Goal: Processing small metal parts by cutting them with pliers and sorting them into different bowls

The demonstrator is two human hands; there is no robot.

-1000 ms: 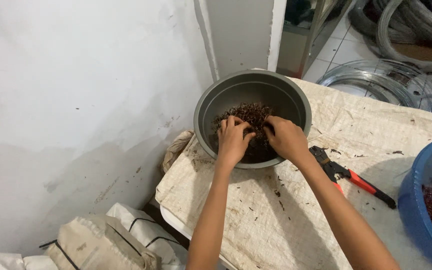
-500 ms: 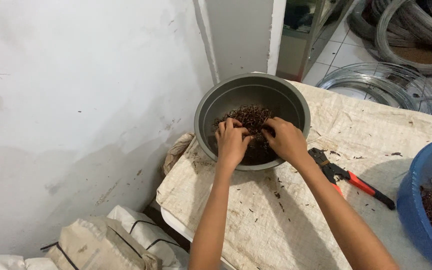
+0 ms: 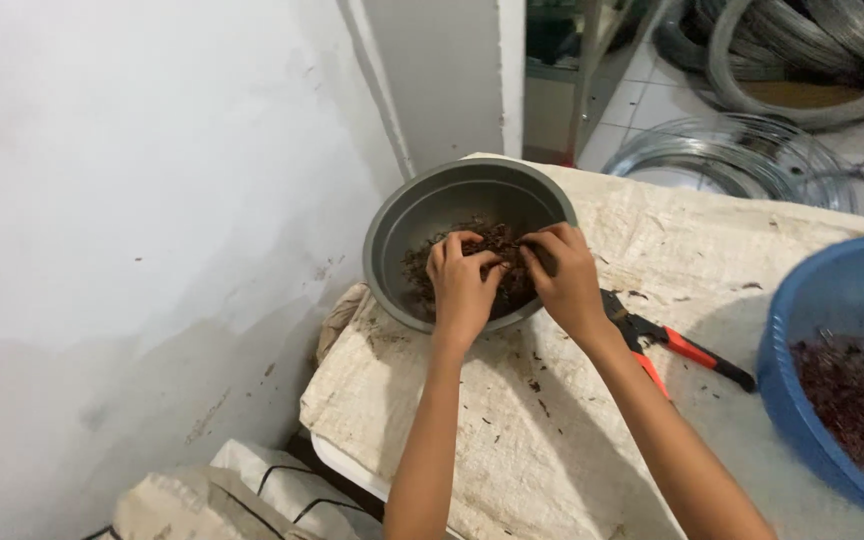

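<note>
Pliers point(image 3: 674, 345) beside grey bowl point(image 3: 432, 205)

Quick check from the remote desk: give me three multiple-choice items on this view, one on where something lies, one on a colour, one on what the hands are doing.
1. Where do the pliers lie?
A. inside the grey bowl
B. on the cloth between the grey bowl and the blue basin
C. on the floor

2. What colour is the basin at the right edge?
A. blue
B. green
C. white

3. How are the hands placed?
A. both in the grey bowl, on the dark bits
B. one holds the pliers
C. both flat on the cloth

Key: 1 B, they rest on the cloth. 2 A, its rim is blue. 3 A, the left hand and right hand are both in the dark bits.
</note>
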